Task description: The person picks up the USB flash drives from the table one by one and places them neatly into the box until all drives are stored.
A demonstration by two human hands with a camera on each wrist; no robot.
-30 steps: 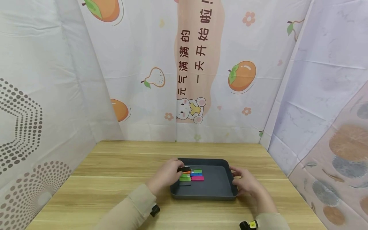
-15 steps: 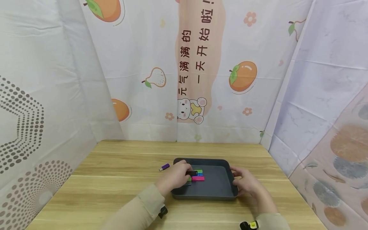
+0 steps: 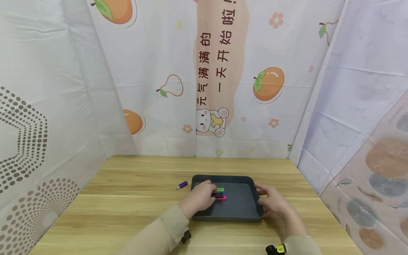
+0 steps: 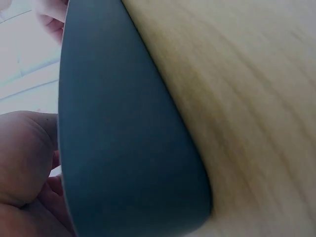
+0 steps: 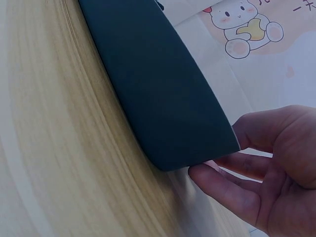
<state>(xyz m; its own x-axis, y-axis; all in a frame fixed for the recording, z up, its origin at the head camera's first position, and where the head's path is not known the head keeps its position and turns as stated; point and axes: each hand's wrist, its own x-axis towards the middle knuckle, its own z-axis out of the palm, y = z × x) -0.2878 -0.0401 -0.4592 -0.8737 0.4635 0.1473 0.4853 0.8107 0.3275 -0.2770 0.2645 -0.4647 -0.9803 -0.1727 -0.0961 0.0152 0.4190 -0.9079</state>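
Observation:
A dark grey tray (image 3: 240, 200) lies on the wooden table. Over its left half, my left hand (image 3: 201, 196) pinches a black USB stick (image 3: 218, 195) between thumb and fingers. Close by in the tray lie a green USB stick (image 3: 220, 189), a bit of a blue one and a pink one (image 3: 221, 199); the hand covers whatever is under it. My right hand (image 3: 273, 200) grips the tray's right end, thumb at the rim. In the right wrist view, that hand (image 5: 266, 168) has its fingers against the tray wall (image 5: 163, 94). The left wrist view shows the tray's outer wall (image 4: 123, 133) beside my hand (image 4: 24, 158).
A purple USB stick (image 3: 182, 185) with a metal plug lies on the table (image 3: 143, 184), just outside the tray's left end. Printed curtains (image 3: 153, 117) surround the table at the back and both sides.
My left hand has moved right and slightly nearer with the black USB stick, over the sticks in the tray. The purple stick, hidden at first, shows now. The right hand stays put.

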